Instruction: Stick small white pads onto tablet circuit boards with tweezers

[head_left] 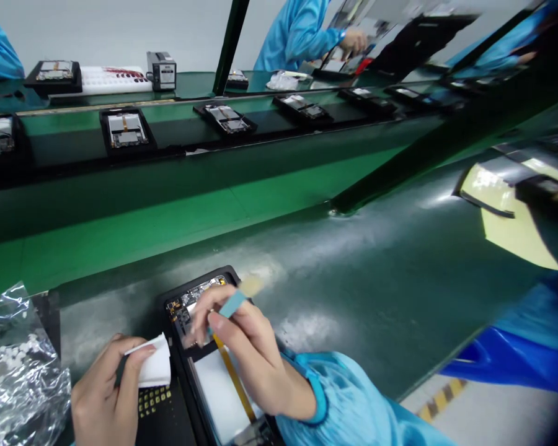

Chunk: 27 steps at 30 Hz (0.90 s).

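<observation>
My right hand (246, 350) grips a small light-blue tool (232, 305) with a pale tip and presses it onto the circuit board end of an opened phone (190, 303) lying in a black tray (177, 359). A white battery area with an orange flex strip (235, 378) shows under my wrist. At the tray's left side, my left hand (105, 396) pinches a folded white wipe (154, 367), over a dark pad with small yellow dots (153, 399).
A crinkled clear bag of small white parts (13, 365) lies at the left. A conveyor behind carries several black trays with opened phones (126, 130). A co-worker in a blue coat (302, 34) works across the belt. A dark post (230, 43) rises behind.
</observation>
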Each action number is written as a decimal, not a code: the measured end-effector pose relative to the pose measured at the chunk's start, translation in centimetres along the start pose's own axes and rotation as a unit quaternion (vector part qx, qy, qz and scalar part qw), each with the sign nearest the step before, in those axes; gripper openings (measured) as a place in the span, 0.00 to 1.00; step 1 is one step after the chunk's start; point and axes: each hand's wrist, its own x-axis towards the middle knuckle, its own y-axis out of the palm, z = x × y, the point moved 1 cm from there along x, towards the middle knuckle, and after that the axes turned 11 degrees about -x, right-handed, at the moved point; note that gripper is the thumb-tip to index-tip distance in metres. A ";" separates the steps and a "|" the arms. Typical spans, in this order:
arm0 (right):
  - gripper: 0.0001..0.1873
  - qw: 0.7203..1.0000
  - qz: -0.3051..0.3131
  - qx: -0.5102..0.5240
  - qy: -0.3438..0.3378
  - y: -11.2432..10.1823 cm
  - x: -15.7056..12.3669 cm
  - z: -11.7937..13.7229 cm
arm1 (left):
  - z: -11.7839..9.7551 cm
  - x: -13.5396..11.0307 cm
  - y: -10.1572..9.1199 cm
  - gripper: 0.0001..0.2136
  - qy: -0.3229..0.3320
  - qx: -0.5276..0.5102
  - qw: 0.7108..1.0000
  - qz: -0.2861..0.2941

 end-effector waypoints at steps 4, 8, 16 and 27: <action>0.06 0.987 0.102 -0.119 0.043 -0.1 0.5 0.3 | -0.5 0.0 -0.1 0.06 0.046 -0.002 0.999 -0.007; 0.06 0.981 0.144 -0.129 0.020 0.2 0.4 0.2 | -1.5 0.2 0.1 0.07 0.051 -0.042 0.998 -0.010; 0.06 0.985 0.118 -0.129 -0.005 0.0 0.7 0.4 | -1.8 0.6 0.0 0.07 0.082 -0.105 0.991 -0.007; 0.17 0.991 -0.018 0.034 -0.130 -0.6 -0.4 0.9 | -2.4 0.5 0.9 0.08 0.093 -0.122 0.988 0.014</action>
